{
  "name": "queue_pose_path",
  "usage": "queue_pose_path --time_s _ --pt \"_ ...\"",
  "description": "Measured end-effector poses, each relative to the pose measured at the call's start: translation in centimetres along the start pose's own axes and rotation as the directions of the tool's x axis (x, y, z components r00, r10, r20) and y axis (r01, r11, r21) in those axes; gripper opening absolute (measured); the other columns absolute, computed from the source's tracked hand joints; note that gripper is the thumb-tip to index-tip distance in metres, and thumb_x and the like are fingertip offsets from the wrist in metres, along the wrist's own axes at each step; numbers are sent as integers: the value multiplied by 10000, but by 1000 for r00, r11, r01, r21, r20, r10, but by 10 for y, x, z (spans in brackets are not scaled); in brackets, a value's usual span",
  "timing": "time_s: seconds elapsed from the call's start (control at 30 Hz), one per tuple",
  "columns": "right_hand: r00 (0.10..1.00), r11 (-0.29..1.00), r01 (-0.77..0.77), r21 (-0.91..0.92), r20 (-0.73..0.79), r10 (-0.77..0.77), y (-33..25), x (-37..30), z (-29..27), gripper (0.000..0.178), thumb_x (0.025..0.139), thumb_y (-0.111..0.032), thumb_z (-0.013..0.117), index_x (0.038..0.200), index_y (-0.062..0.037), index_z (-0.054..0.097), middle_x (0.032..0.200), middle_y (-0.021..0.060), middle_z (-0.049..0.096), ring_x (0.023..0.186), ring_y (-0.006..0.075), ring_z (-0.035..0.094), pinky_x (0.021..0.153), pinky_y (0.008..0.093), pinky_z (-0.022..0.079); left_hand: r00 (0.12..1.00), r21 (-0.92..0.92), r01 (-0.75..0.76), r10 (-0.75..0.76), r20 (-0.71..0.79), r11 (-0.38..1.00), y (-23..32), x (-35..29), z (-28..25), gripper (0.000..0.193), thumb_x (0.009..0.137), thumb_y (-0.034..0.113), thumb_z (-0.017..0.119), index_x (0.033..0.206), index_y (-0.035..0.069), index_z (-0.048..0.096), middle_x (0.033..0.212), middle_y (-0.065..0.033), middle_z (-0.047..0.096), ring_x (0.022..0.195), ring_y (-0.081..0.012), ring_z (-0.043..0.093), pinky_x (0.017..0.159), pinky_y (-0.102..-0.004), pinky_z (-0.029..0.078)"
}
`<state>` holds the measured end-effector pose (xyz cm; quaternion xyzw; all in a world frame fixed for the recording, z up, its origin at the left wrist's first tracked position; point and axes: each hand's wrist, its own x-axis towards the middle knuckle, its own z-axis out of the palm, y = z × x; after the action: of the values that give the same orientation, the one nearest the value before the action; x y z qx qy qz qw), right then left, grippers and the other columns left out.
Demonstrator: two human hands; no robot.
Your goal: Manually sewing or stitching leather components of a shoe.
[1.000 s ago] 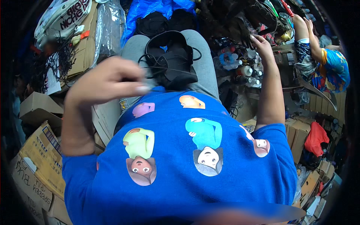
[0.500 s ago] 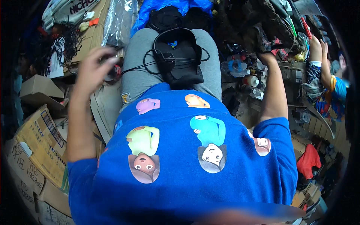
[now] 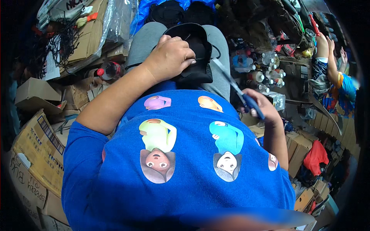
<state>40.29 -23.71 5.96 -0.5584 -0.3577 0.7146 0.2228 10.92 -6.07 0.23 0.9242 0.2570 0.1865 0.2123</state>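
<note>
A black bag-like item with a stiff curved rim and thin cords lies across my lap. My left hand is over it, its fingers curled round the upper left part; the exact grip is partly hidden. Right of my lap, my right hand is closed around the dark blue handle of a long-bladed tool. Its narrow metal blade points up and left, the tip close to the black item's right side. Blur hides whether the tool is a knife or scissors.
Several plastic bottles stand to the right, and a red-capped bottle lies at left. Cardboard boxes crowd the left side. More black items rest on a blue sheet ahead. Another person's arm shows at far right.
My left hand has come from the left side onto the black item. My right hand has drawn back from the pile at right, and the blue-handled tool now shows in it.
</note>
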Motion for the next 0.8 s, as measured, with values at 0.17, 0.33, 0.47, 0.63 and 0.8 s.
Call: queue_pose_path --time_s 0.17,0.33,0.47,0.63,0.8 --pt "981 992 -103 78 174 88 -3 24 8 640 680 -447 824 1098 -14 607 873 -6 610 758 71 560 704 201 446 999 -34 6 -8 -40 999 3 -8 1 122 789 247 689 806 130 717 815 -13 617 892 -199 573 867 -400 383" --pt "986 992 -48 113 166 29 -2 49 13 632 713 -496 792 1088 -16 623 904 6 635 747 58 571 703 202 476 997 -21 -3 1 -82 1000 6 -15 0 121 786 245 692 799 127 714 814 -11 599 893 -201 566 874 -399 381" --pt "992 989 -23 145 123 5 0 63 19 611 727 -481 792 1089 -18 626 926 3 645 724 54 574 690 195 471 996 6 -17 17 -83 1000 6 -19 -1 119 782 242 697 794 125 712 826 -14 591 898 -201 560 874 -395 382" --pt "992 995 -57 85 114 47 2 70 27 800 624 -614 799 1098 2 610 944 36 652 741 86 572 708 221 475 997 8 -23 23 -76 1000 6 -22 -2 111 781 234 698 801 125 711 834 -14 588 898 -200 557 872 -392 384" --pt "995 996 -64 63 79 58 1 70 28 731 623 -599 811 1025 -17 627 851 10 631 697 73 553 654 200 447 996 2 -45 45 -73 999 4 -21 -2 105 781 225 697 802 122 707 843 -14 585 892 -201 555 871 -394 386"
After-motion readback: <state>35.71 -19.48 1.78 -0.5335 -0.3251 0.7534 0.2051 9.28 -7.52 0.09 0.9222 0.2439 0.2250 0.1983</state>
